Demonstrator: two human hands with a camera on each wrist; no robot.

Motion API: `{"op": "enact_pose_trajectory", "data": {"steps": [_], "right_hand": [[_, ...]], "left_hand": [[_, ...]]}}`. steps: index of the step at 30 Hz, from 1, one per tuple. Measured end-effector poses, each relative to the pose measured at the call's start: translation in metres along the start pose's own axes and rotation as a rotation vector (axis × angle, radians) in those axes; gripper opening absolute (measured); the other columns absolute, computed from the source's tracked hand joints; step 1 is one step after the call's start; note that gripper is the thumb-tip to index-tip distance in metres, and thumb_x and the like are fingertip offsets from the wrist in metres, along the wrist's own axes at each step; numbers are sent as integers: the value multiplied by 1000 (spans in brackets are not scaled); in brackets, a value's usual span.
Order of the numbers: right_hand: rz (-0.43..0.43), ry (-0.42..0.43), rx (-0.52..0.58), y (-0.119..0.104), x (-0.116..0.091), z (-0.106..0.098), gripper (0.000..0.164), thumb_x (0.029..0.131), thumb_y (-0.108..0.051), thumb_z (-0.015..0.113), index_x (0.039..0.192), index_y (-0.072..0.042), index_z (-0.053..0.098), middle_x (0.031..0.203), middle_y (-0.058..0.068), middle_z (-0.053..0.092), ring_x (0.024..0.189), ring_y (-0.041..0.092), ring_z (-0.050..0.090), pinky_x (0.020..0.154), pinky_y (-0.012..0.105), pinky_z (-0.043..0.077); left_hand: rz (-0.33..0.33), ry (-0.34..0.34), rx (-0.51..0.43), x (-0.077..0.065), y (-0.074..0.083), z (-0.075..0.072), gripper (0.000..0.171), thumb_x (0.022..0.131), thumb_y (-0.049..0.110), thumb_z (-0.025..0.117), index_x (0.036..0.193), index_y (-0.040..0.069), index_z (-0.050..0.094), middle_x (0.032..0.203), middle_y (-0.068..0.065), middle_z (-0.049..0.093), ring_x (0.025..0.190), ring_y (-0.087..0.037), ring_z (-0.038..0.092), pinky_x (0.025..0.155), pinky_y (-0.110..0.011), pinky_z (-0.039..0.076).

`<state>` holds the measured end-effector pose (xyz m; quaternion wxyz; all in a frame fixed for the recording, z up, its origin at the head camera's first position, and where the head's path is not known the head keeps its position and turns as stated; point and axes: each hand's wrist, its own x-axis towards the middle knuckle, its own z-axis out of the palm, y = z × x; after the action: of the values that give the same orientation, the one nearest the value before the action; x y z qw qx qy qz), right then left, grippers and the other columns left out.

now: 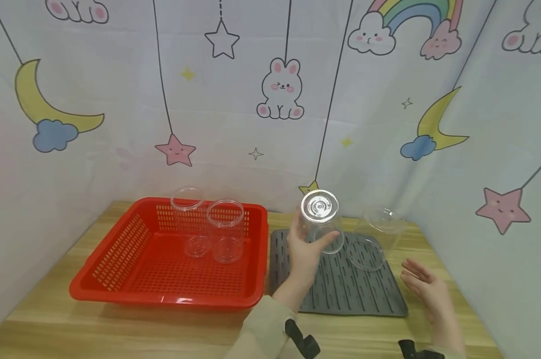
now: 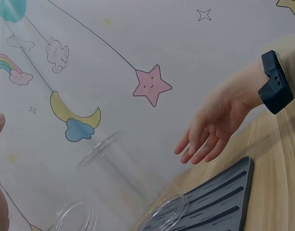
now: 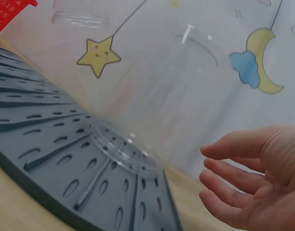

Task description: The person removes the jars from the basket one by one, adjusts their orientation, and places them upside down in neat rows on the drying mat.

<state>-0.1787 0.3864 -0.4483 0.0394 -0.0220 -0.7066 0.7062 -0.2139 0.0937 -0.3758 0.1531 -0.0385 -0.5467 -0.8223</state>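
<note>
My left hand (image 1: pixel 305 255) grips a clear plastic cup (image 1: pixel 320 206) upside down, its base up and its rim over the grey ribbed mat (image 1: pixel 342 299). To its right, a second clear cup (image 1: pixel 378 237) stands inverted on the mat; the right wrist view shows its rim (image 3: pixel 128 153) on the ribs. Just beyond the mat's right edge, my right hand (image 1: pixel 427 289) hovers with relaxed fingers and touches nothing. Two more clear cups, one at the back (image 1: pixel 188 204) and one nearer (image 1: pixel 225 219), stand upright in the red basket (image 1: pixel 171 298).
The basket and mat lie side by side on a wooden table (image 1: pixel 162 331). A white curtain (image 1: pixel 234 124) with cartoon prints closes off the back and both sides, close behind the cups. Each wrist carries a black band (image 2: pixel 276 82).
</note>
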Motion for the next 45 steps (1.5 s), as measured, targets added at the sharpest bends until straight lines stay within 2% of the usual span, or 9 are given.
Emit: {"op": "enact_pose_trajectory", "data": {"steps": [4,8,13,19,24,26,32,40,45], "right_hand": [[103,15,-15,11,2,-1,41,94,-1,60,104,-40,57,98,-29,65,93,-11,61,80,11,51],[184,33,-13,18,4,-1,41,92,-2,63,120,-29,51,96,-28,64,93,-11,61,83,12,52],[182,39,-17,26,7,0,54,91,3,63,137,-14,41,93,-26,65,93,-10,62,84,12,52],[172,36,-31,31,6,-3,54,89,5,63,134,-21,47,93,-26,65,92,-10,61,83,12,52],[181,25,-139,33,6,-3,75,88,3,65,149,11,22,97,-27,62,93,-14,58,84,10,51],[187,17,-178,33,7,-3,76,89,2,65,148,14,19,97,-28,61,93,-15,57,84,9,50],[205,5,-218,31,7,-4,74,91,0,64,148,14,20,102,-26,60,93,-17,55,85,8,49],[210,18,-261,32,9,-3,70,91,2,64,147,14,24,123,-5,63,92,-17,55,85,9,50],[205,27,-261,33,8,-4,69,90,3,62,147,13,25,114,-16,63,92,-17,56,85,9,50]], "left_hand": [[-20,-27,77,4,-11,3,93,69,7,87,149,18,41,148,-6,48,128,-35,47,101,-57,44],[-11,-72,179,8,-25,3,93,70,13,88,149,19,40,147,-5,48,126,-31,47,100,-54,44],[47,-103,245,12,-41,7,92,69,14,88,148,20,42,145,-4,51,131,-27,47,106,-53,40],[44,-117,274,16,-52,12,92,67,13,89,147,28,44,146,-3,51,133,-27,47,109,-56,38],[21,-122,342,18,-58,13,94,67,17,89,147,32,43,147,-2,50,136,-27,45,111,-55,35],[10,-130,345,18,-60,13,94,68,15,89,147,33,42,148,-3,49,137,-27,44,112,-56,34],[-11,-154,343,21,-64,15,93,69,15,88,148,30,42,149,-4,46,139,-29,41,114,-58,30],[-23,-152,360,24,-66,19,93,69,15,88,148,31,42,151,-4,44,140,-30,40,113,-57,32],[-58,-166,370,27,-67,21,92,69,19,88,148,32,42,151,0,44,140,-26,40,115,-54,31]]}}
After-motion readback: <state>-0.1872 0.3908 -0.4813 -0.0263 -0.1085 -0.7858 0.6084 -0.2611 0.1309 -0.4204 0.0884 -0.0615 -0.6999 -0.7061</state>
